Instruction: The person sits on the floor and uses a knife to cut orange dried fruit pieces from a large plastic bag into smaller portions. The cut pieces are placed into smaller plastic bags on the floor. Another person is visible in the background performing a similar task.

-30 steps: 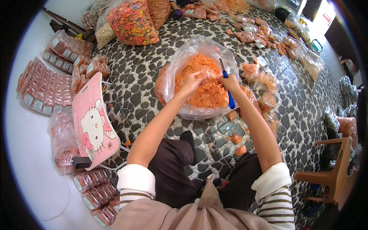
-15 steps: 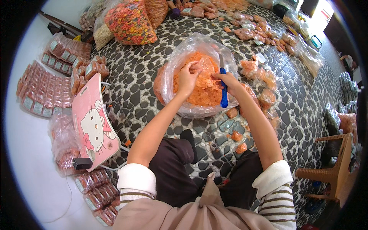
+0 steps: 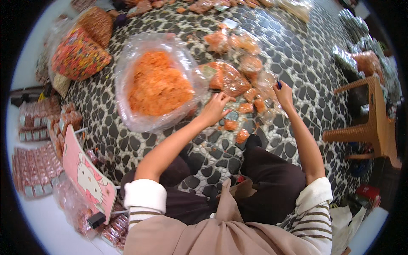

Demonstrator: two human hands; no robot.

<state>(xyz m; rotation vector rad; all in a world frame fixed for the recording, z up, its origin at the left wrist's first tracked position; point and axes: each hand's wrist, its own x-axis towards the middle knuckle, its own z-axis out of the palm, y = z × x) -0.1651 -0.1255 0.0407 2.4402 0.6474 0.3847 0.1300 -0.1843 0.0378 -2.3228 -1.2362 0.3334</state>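
My left hand (image 3: 216,109) hovers at or rests on the small bags of orange crisps (image 3: 229,78), its fingers bent and apart; whether it touches them I cannot tell. My right hand (image 3: 284,94) grips the blue-handled knife (image 3: 279,85) at the right of those bags, with the blade hidden or too small to make out. Left of my hands sits a large open clear bag (image 3: 124,93) full of orange crisps (image 3: 157,89). Small orange packets (image 3: 245,108) lie on the pebble-patterned floor (image 3: 297,55) just below and between my hands.
Big sacks of colourful snacks (image 3: 78,55) stand at upper left, near part of another person (image 3: 117,15). A pink folding table (image 3: 85,170) and stacked packets (image 3: 32,170) line the left wall. A brown plastic chair (image 3: 352,136) and bagged goods (image 3: 363,63) are at the right.
Both hands have left the large bag and moved right to the small bags, the knife still in my right hand. The view has turned right, so the large bag now appears farther left.
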